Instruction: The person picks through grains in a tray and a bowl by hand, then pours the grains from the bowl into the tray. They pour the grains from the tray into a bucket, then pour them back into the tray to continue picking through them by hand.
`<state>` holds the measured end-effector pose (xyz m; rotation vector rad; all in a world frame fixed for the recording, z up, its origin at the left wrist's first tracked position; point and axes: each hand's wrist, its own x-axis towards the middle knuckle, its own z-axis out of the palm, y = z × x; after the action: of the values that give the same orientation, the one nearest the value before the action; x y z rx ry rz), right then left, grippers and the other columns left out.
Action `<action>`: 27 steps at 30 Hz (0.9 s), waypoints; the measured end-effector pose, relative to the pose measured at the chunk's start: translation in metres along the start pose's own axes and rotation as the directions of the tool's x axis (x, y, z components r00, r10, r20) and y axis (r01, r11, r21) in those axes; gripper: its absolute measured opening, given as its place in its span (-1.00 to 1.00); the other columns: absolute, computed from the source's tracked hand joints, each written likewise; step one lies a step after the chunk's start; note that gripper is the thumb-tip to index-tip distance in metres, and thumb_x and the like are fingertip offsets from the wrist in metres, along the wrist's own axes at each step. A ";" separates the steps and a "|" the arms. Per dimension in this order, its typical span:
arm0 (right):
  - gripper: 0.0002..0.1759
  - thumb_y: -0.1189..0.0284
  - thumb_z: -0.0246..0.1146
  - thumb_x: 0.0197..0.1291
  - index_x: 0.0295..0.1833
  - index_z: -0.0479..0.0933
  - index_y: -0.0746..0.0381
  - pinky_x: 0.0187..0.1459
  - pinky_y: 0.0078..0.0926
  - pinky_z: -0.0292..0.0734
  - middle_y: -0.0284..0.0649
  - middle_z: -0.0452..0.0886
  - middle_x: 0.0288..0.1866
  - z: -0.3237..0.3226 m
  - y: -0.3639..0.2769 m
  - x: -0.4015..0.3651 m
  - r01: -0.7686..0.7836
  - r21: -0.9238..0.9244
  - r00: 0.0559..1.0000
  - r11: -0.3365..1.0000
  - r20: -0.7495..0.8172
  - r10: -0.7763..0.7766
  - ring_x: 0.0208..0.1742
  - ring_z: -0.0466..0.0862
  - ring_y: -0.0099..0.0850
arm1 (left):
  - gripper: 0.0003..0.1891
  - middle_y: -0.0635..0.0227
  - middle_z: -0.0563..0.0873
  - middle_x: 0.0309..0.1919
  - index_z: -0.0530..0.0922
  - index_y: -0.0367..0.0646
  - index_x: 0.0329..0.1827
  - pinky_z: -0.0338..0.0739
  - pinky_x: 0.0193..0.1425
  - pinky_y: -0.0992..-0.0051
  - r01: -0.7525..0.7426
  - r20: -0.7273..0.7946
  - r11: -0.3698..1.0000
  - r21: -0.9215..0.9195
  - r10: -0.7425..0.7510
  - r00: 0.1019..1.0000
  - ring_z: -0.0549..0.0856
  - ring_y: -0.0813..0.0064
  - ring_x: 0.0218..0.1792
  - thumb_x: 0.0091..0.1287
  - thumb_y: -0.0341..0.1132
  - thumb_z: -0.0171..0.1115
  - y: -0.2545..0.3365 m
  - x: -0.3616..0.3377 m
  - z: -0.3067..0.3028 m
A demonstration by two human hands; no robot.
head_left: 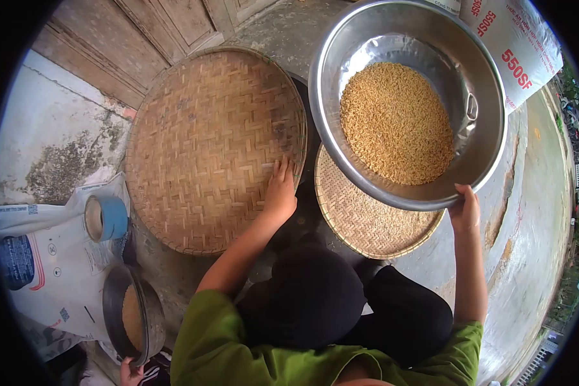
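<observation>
Green sleeves [212, 325] occupy the foreground, beyond which the left hand [281, 194] rests open, palm down, on the large woven tray [206, 148] near its rim, while the right hand [465, 209] grips the rim of the steel basin [471, 71] of grain [397, 122], which partly overlaps the small woven tray [367, 222].

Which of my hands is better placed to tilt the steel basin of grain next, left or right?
Probably your right hand: it already grips the rim of the steel basin. Your left hand lies on the large woven bamboo tray, apart from the basin.
</observation>
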<state>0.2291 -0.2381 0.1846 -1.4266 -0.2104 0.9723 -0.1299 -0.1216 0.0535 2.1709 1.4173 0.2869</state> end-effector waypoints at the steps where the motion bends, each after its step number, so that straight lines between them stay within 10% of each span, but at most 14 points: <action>1: -0.83 0.55 0.11 0.02 -0.25 0.37 0.39 -0.39 -0.47 0.53 -0.17 0.52 -0.37 0.009 -0.006 0.005 0.016 -0.081 1.000 0.997 0.019 -0.015 -0.36 0.59 -0.35 | -0.25 0.01 0.03 0.35 0.11 -0.34 0.29 0.07 0.38 0.20 -0.007 0.028 1.000 0.001 0.007 1.000 0.03 0.02 0.37 -0.05 -0.61 0.19 -0.005 0.001 0.007; 6: -0.79 0.49 0.18 -0.01 -0.31 0.41 0.43 -0.49 -0.52 0.47 -0.22 0.47 -0.49 0.120 -0.028 0.014 0.236 -0.341 0.972 0.910 0.087 -0.219 -0.53 0.52 -0.45 | -0.24 -0.02 -0.06 0.37 0.08 -0.44 0.28 -0.03 0.41 0.21 -0.071 0.080 0.987 0.142 0.060 0.995 -0.05 0.04 0.39 -0.07 -0.56 0.17 -0.015 0.007 0.038; 12: -0.70 0.38 0.19 -0.05 -0.17 0.51 0.30 -0.27 -0.32 0.49 -0.06 0.60 -0.45 0.270 -0.009 0.007 0.655 -0.716 0.675 0.243 0.409 -0.614 -0.38 0.62 -0.21 | -0.29 -0.03 -0.06 0.38 0.12 -0.48 0.23 -0.03 0.41 0.21 -0.195 0.149 0.979 0.063 0.184 0.972 -0.04 0.01 0.39 -0.08 -0.56 0.14 -0.021 0.010 0.035; 20: -0.63 0.51 0.20 -0.14 -0.10 0.49 0.14 -0.20 -0.35 0.55 -0.17 0.59 -0.06 0.342 0.012 -0.009 0.944 -0.290 0.051 -0.155 0.596 -0.801 -0.22 0.63 -0.21 | -0.25 -0.06 -0.05 0.37 0.14 -0.48 0.22 0.01 0.40 0.21 -0.254 0.226 0.966 0.049 0.237 0.945 -0.04 0.00 0.39 -0.12 -0.45 0.16 -0.026 0.013 0.019; 27: -0.65 0.46 0.25 -0.13 -0.11 0.54 0.07 -0.03 -0.30 0.53 -0.33 0.58 0.01 0.347 0.011 -0.027 0.888 -0.068 -0.326 -0.454 0.602 -0.728 0.02 0.58 -0.34 | -0.16 -0.08 -0.05 0.37 0.06 -0.45 0.28 0.00 0.39 0.19 -0.239 0.188 0.971 -0.010 0.237 0.953 -0.05 -0.02 0.39 -0.11 -0.37 0.23 -0.023 0.009 0.017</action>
<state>-0.0193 -0.0046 0.2545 -0.9008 -1.8640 -0.5930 -0.1367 -0.1112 0.0259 2.3140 1.0579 0.1528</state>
